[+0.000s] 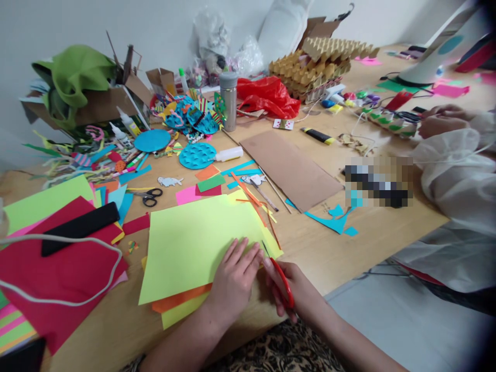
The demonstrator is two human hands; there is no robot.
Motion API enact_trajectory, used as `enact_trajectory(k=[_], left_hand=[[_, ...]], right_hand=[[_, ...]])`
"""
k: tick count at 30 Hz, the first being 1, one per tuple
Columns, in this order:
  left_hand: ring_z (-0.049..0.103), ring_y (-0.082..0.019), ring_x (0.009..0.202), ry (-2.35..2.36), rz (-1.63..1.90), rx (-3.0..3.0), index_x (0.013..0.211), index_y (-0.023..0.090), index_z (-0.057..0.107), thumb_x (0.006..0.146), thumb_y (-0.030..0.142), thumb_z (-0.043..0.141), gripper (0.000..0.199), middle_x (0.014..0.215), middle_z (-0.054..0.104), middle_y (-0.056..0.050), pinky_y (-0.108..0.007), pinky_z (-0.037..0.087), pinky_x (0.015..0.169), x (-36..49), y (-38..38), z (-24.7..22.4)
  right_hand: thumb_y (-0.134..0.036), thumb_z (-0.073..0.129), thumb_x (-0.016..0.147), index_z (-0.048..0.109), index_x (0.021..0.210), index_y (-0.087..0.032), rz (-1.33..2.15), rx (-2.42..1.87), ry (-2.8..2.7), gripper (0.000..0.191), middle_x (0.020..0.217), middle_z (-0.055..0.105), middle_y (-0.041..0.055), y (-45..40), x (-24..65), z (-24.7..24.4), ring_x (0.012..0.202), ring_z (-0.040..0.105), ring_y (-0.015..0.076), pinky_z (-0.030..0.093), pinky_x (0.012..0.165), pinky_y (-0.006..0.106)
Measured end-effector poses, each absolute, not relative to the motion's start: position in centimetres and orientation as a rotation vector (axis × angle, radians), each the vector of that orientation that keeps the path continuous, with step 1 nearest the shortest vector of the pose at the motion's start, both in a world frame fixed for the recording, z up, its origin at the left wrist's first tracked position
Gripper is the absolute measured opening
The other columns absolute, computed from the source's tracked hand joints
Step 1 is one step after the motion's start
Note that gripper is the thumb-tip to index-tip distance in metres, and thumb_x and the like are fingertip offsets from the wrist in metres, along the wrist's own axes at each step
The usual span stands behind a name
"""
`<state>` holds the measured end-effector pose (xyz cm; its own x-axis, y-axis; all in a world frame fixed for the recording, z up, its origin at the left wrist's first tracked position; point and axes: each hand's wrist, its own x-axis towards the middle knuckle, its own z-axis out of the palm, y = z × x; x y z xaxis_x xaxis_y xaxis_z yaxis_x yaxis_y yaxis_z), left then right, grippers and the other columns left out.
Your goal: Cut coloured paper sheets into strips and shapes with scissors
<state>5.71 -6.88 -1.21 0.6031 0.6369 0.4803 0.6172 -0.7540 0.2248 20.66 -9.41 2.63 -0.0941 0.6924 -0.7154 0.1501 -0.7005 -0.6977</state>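
Observation:
A light yellow-green paper sheet lies on top of orange and yellow sheets near the table's front edge. My left hand rests palm down on its right part, fingers stretched out. In my right hand are red-handled scissors, my fingers around the handles. Their dark blades reach the right edge of the sheet, just beside my left fingertips; whether they are parted is hard to tell. Thin orange and yellow paper strips lie beyond the blades.
Black scissors, a brown cardboard piece, a paintbrush and blue scraps lie beyond the sheet. Red paper, a black phone and a white cable are at left. A steel bottle stands behind. Another person's hands are at right.

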Motion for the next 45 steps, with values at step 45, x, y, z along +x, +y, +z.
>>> enact_trajectory(k=[45], left_hand=[[0.047,-0.026,0.122,1.085,0.861,2.784,0.116,0.011,0.059,0.085,0.006,0.042,0.035,0.123,0.060,-0.007,-0.049,0.043,0.101,5.59,-7.07,-0.83]], right_hand=[[-0.069,0.043,0.077,0.048,0.070,-0.017,1.910,-1.752,-0.872,0.053,0.036,0.046,-0.0054,-9.70,20.67,3.01,0.030,0.048,0.0110,0.034,0.025,0.017]])
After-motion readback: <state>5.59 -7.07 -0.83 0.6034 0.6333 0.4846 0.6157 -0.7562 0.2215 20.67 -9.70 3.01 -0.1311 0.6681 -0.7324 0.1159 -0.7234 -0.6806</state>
